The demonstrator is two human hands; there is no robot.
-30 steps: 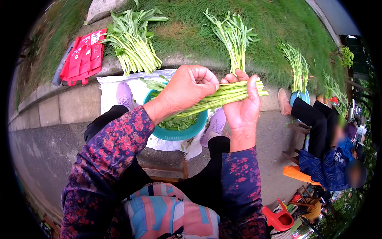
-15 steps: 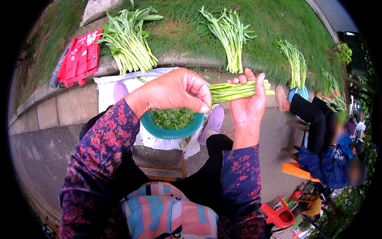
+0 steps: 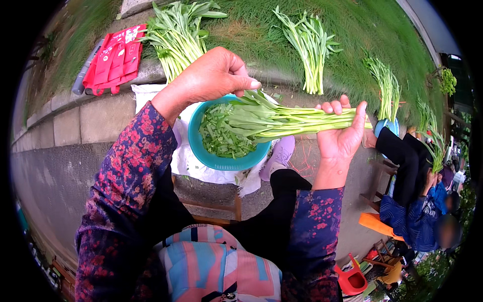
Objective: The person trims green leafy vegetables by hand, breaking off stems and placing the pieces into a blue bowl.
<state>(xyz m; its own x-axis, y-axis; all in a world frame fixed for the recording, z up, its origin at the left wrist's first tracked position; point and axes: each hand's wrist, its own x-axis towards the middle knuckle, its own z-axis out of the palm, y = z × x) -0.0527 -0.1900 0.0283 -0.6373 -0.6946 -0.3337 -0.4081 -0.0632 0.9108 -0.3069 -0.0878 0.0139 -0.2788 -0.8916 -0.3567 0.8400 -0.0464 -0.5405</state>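
Observation:
My right hand (image 3: 342,138), palm up, is closed around the pale stems of a bunch of water spinach (image 3: 287,121). The bunch lies level, its leafy end pointing left over a teal basin (image 3: 229,163). Cut or torn leaves (image 3: 216,133) fill the bottom of that basin. Just above the leaf tips is my left hand (image 3: 216,75), its thumb and forefinger pressed together and the other fingers curled. Whatever sits in that pinch is too small to make out. Beneath the basin spreads a white sheet (image 3: 188,168).
Two more bunches of greens, one (image 3: 181,40) left and one (image 3: 313,55) right, rest along the grassy kerb. A red bag (image 3: 113,63) lies at the far left. On the right a seated person (image 3: 407,211) holds greens, near a red plastic stool (image 3: 352,279).
The bunch's leafy end now shows over the basin, where my left hand covered it before. My left hand has risen off it; my right hand has shifted right with the stems.

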